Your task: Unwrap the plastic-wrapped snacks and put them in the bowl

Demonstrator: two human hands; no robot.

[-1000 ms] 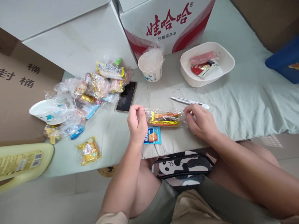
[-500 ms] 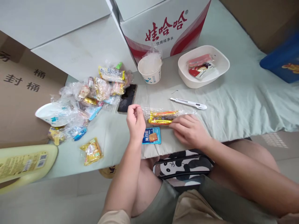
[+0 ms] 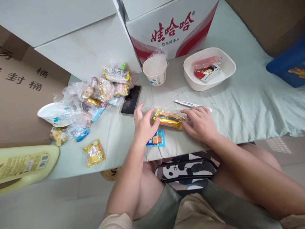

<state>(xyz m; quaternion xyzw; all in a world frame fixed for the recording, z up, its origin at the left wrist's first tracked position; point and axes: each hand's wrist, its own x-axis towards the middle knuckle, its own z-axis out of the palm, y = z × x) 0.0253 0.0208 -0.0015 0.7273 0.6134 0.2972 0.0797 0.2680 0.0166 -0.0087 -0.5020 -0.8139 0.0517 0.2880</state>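
Two yellow-and-orange snack packets lie side by side in clear plastic wrap on the cloth in front of me. My left hand is at their left end, thumb on the edge and the other fingers raised and curved. At the right end, my right hand grips the wrapped bundle between thumb and fingers. A blue snack sachet lies just below the bundle, partly covered by my left hand. Behind my right fingers is a white utility knife, its handle partly hidden.
A heap of wrapped snacks and a tipped paper cup are at the left, by a phone. Behind stand an upright paper cup, a white tub and a printed carton. One yellow packet lies near the front edge.
My left hand has gone from pinching the film's left end to spread fingers at the packets' left end. My right hand has shifted slightly right and up, around their right end.
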